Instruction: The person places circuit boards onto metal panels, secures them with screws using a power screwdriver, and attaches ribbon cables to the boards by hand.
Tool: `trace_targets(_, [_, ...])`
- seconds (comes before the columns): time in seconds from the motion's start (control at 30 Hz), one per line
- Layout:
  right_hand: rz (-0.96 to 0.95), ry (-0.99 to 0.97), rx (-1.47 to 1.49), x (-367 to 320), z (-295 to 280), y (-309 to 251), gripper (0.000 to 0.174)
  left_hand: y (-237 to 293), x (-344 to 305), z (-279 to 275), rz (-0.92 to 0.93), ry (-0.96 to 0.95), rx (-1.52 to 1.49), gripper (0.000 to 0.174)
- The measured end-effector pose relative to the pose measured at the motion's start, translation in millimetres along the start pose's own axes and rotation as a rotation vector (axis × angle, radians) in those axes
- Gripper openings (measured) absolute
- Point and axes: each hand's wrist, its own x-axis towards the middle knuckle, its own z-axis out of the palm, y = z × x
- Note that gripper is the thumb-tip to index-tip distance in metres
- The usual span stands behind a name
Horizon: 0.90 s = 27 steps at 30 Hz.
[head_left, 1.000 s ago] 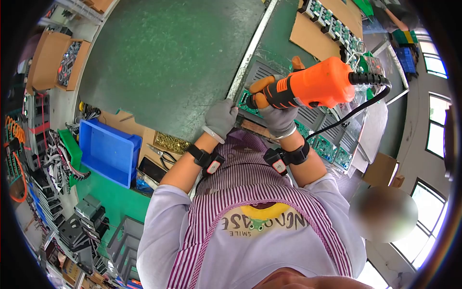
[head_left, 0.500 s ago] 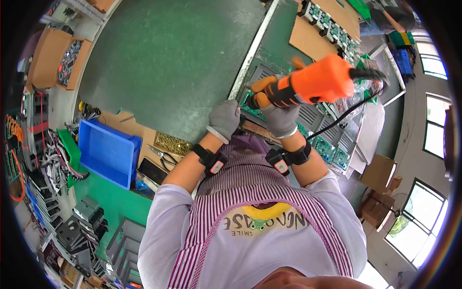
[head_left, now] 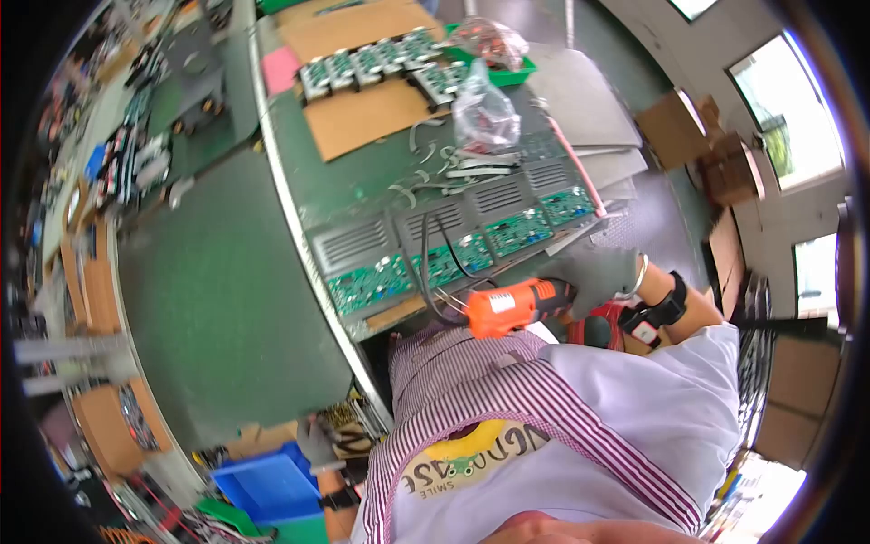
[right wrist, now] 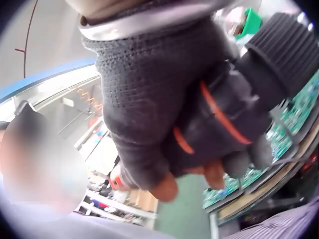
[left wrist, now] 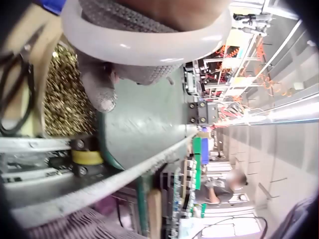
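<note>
Along bench edge screwdriver lies, cable-end toward torso; right hand fingers wrapping grip.

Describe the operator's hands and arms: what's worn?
Left hand and right hand wear grey knit gloves with pale rolled cuffs. The right wrist strap is black and carries a small red-marked camera unit. The left wrist strap is black too. Short pale sleeves, purple-striped apron.

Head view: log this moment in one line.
right hand grips orange screwdriver | left hand over brass screws | circuit boards on bench
</note>
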Motion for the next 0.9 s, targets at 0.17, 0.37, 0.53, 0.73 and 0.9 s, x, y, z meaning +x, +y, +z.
trace_targets(0.17, [0.498,-0.202,-0.595,-77,9,116,0.042,-88,49,-80,0.155,0.183,0.227,0.014])
trace_targets(0.37, [0.135,0.282,-1.072,-106,4,301,0.015,-25,57,-25,0.205,0.013,1.702,0.037])
trace_targets(0.53, [-0.324,0.619,-1.017,-45,-12,399,0.013,-17,44,-20,0.124,0.398,1.366,0.038])
trace_targets(0.73, [-0.181,0.917,-0.592,16,-9,447,0.03,55,-74,130,0.306,0.461,0.75,0.036])
trace_targets(0.9, [0.385,0.879,0.359,26,23,451,0.033,46,-93,187,0.404,0.327,0.587,0.036])
